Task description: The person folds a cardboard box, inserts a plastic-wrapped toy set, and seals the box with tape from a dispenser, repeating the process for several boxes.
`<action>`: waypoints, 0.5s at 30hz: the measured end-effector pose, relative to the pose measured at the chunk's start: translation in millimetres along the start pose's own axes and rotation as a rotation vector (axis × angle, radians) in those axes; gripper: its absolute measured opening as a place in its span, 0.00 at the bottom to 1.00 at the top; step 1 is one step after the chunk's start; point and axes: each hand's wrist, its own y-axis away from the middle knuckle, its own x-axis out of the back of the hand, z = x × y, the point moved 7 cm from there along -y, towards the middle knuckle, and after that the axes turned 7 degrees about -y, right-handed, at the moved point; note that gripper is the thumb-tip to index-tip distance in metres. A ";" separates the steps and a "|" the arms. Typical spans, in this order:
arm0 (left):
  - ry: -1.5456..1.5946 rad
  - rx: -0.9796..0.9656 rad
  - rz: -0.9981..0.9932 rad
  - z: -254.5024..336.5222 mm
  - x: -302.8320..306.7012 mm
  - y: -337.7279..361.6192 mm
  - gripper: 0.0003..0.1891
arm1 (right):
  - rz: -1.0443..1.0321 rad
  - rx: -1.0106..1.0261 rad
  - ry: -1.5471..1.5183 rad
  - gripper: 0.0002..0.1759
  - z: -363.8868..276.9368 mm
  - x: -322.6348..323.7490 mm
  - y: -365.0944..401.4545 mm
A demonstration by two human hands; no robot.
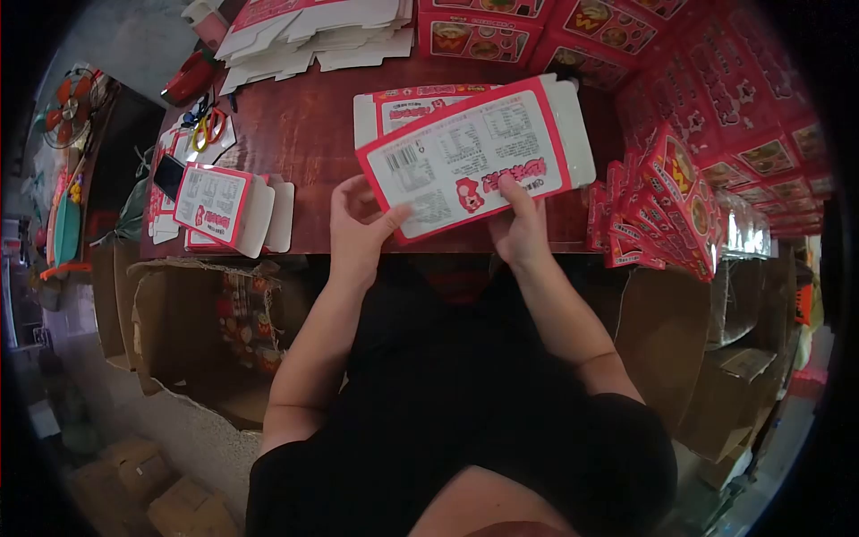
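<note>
A pink and white carton point(456, 157) with a barcode and printed text is tilted up above the table, its white end flap sticking out at the right. My left hand point(358, 233) grips its lower left corner, thumb on the front face. The lower right edge is held by my right hand point(523, 228), whose thumb lies over the printed face. Fingers of both hands are partly hidden behind the carton. Behind it, another pink and white carton point(407, 106) lies on the dark red table point(277, 148), mostly covered.
Flattened cartons point(313, 40) are piled at the back. Small cartons point(215, 210) lie at left near scissors point(208, 130) and a phone point(168, 177). Pink boxes point(676, 201) are heaped at right beside a tall stack point(734, 98). An open cardboard box point(183, 336) stands below the table's left side.
</note>
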 end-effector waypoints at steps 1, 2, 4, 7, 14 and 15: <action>-0.094 -0.076 -0.019 3.5 6.2 -3.5 0.35 | -0.048 0.004 0.105 0.26 -10.4 -1.1 -6.2; -0.187 -0.150 -0.037 4.7 12.2 -9.7 0.39 | -0.073 -0.153 0.182 0.27 -9.1 1.9 -10.6; 0.003 -0.038 -0.217 0.6 5.3 -13.2 0.43 | -0.142 -0.356 0.358 0.29 -2.8 2.6 -9.5; -0.149 0.215 -0.446 4.1 -21.2 3.7 0.25 | -0.194 -0.447 0.458 0.34 8.7 -10.6 5.2; 0.045 -0.030 -0.111 -15.9 -28.8 31.3 0.31 | -0.123 0.046 0.648 0.34 4.5 -1.6 13.6; 0.031 -0.066 -0.152 -13.6 -29.1 32.2 0.32 | -0.143 -0.027 0.619 0.32 10.3 1.2 16.4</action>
